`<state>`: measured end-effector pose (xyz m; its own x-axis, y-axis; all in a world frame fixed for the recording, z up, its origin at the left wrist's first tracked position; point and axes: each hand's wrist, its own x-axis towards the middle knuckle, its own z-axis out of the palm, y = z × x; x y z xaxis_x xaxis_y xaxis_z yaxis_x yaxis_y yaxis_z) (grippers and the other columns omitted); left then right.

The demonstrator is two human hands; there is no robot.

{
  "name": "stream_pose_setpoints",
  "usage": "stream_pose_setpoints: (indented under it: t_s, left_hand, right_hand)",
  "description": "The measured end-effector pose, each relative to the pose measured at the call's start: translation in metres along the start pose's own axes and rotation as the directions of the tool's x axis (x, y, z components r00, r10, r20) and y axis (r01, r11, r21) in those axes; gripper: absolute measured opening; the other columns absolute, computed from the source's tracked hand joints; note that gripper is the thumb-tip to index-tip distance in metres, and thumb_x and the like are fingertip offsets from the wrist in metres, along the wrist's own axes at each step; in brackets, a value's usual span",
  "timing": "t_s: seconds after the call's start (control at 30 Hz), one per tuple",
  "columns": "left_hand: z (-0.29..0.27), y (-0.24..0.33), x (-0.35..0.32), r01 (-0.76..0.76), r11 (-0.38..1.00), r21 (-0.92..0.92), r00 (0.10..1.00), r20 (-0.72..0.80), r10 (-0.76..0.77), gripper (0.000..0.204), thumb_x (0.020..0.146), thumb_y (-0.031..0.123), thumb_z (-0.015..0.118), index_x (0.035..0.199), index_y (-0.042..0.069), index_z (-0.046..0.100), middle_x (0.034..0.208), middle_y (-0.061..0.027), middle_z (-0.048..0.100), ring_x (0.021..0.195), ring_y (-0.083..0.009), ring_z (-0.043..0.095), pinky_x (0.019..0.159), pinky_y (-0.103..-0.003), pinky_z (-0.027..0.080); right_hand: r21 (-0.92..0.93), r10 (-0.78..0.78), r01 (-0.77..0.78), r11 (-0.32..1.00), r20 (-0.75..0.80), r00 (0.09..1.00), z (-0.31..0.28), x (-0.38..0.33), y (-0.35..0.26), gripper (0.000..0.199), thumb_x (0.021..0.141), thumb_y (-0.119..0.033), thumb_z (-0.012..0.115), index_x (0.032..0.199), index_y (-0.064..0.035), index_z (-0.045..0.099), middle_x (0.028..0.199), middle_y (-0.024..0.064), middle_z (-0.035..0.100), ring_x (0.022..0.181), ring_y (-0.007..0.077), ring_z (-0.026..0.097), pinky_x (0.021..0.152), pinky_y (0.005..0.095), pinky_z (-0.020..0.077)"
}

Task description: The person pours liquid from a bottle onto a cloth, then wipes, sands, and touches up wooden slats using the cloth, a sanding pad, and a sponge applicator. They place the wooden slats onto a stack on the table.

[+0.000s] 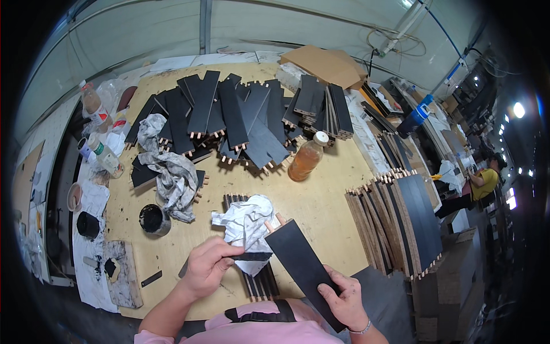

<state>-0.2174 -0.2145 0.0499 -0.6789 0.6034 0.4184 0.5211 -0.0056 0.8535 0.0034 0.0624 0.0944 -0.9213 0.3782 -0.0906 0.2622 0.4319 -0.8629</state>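
My right hand [345, 298] is closed on the lower part of a black board [303, 269], with the thumb lying across its face. The board slants up to the left, and light wooden dowels stick out of its upper end. My left hand [211, 265] pinches a small flat black pad [251, 256] between thumb and fingers, just left of the board. Behind the pad, a crumpled white cloth [250, 221] lies over a stack of dark boards [260, 286]. Whether the pad touches the cloth cannot be made out.
A heap of black doweled boards [203, 109] covers the table's far side. A bottle of amber liquid [307, 157] stands before it. Upright boards [395, 223] line the right edge. Left are a black-stained pot [154, 219] and stained rags [175, 182]. A person [486, 182] sits far right.
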Motion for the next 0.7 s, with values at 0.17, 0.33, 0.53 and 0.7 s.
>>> stream_pose_setpoints:
  t_s: [0.17,0.33,0.53,0.7]
  left_hand:
    - [0.013,-0.002,-0.016,0.094,0.988,-0.120,0.993,-0.063,-0.102,0.016,0.109,0.003,0.066,0.118,-0.002,0.078,0.084,-0.0110,0.071,0.069,-0.0193,0.069,0.065,-0.032,0.055]
    - [0.024,-0.007,-0.021,0.151,0.986,-0.068,0.984,-0.088,-0.156,0.019,0.115,0.007,0.060,0.117,-0.005,0.074,0.075,-0.0056,0.072,0.064,-0.0125,0.067,0.061,-0.028,0.055]
    - [0.028,-0.004,-0.024,0.207,0.973,-0.098,0.971,-0.099,-0.216,0.016,0.114,0.005,0.060,0.116,-0.005,0.073,0.074,-0.0056,0.072,0.063,-0.0117,0.067,0.060,-0.027,0.055]
    - [0.003,-0.020,-0.038,0.312,0.940,-0.137,0.887,-0.313,-0.339,0.016,0.112,0.002,0.061,0.118,-0.006,0.072,0.081,-0.0076,0.074,0.071,-0.0132,0.071,0.068,-0.029,0.058]
  right_hand:
    - [0.029,0.039,-0.040,0.999,0.025,0.999,0.003,0.003,0.004,0.050,0.099,-0.009,0.081,0.141,0.0153,0.068,0.127,0.0298,0.079,0.115,0.0277,0.080,0.102,0.0343,0.0598]
    - [0.044,0.050,-0.052,0.998,0.041,0.998,0.006,0.006,0.006,0.050,0.100,-0.009,0.080,0.141,0.0158,0.067,0.129,0.0305,0.079,0.117,0.0277,0.079,0.104,0.0345,0.0587]
    - [0.084,0.064,-0.068,0.994,0.051,0.997,0.009,0.010,0.011,0.050,0.100,-0.008,0.080,0.141,0.0170,0.067,0.131,0.0314,0.078,0.119,0.0275,0.078,0.106,0.0345,0.0579]
    - [0.057,0.065,-0.067,0.996,0.037,0.997,0.015,0.012,0.009,0.048,0.097,-0.005,0.081,0.139,0.0151,0.069,0.131,0.0305,0.078,0.119,0.0271,0.078,0.107,0.0346,0.0575]
